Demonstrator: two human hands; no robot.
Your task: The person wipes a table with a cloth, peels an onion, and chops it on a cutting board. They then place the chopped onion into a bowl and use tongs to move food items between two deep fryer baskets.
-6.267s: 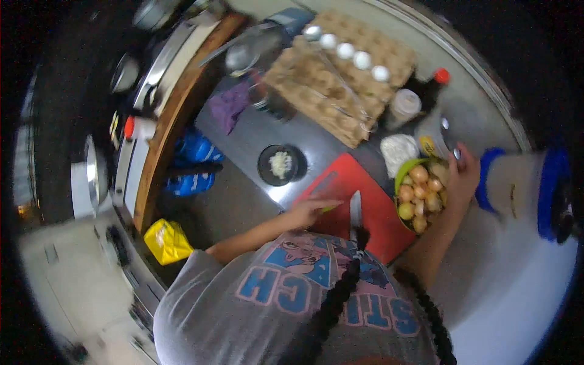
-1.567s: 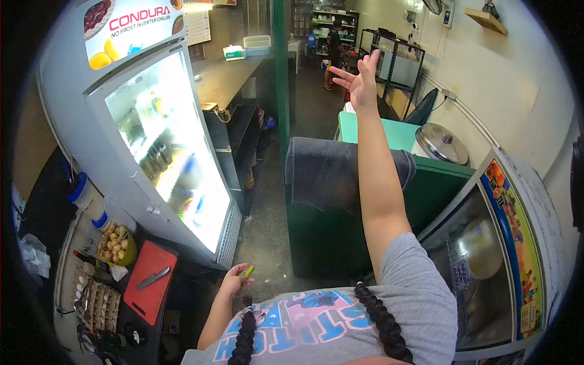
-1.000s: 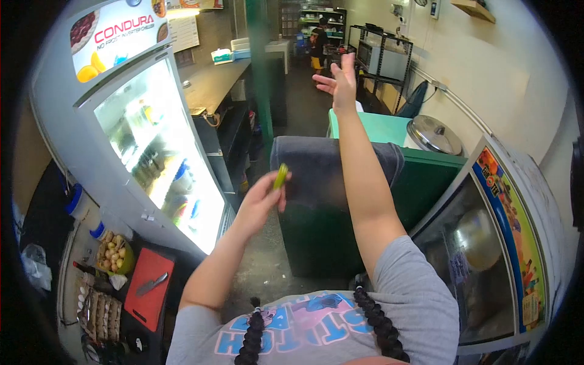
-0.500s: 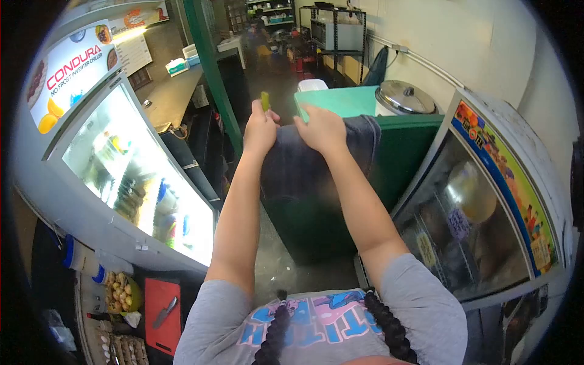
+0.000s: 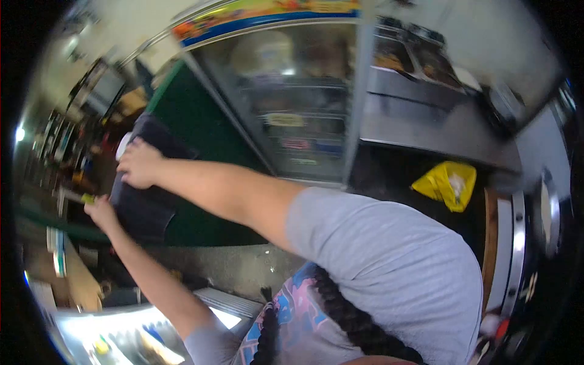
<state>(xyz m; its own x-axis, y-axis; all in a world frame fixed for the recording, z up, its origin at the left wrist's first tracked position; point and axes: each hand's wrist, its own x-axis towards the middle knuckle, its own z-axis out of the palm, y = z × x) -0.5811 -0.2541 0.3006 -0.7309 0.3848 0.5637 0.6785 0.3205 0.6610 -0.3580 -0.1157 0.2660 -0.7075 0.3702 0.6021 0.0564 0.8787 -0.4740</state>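
My left hand (image 5: pixel 102 214) is closed around a small yellow-green handle-like piece (image 5: pixel 89 199); the rest of it is blurred, so its kind is unclear. Over the top of a green partition (image 5: pixel 204 146) hangs a dark grey cloth (image 5: pixel 143 210). My right hand (image 5: pixel 141 164) rests at the cloth's upper edge with its fingers spread, a little above my left hand in the picture. Part of a white object (image 5: pixel 124 145) shows just behind the right fingers.
A glass-door fridge (image 5: pixel 292 109) stands beyond the partition. Right of it are a steel counter (image 5: pixel 426 131) with food trays (image 5: pixel 420 55) and a yellow plastic bag (image 5: pixel 449 184) below. A lit chiller (image 5: pixel 121 334) is at lower left.
My view has swung to the right and tilted, bringing the steel counter and yellow bag in. Both hands stay by the cloth; the left still grips the yellow-green piece.
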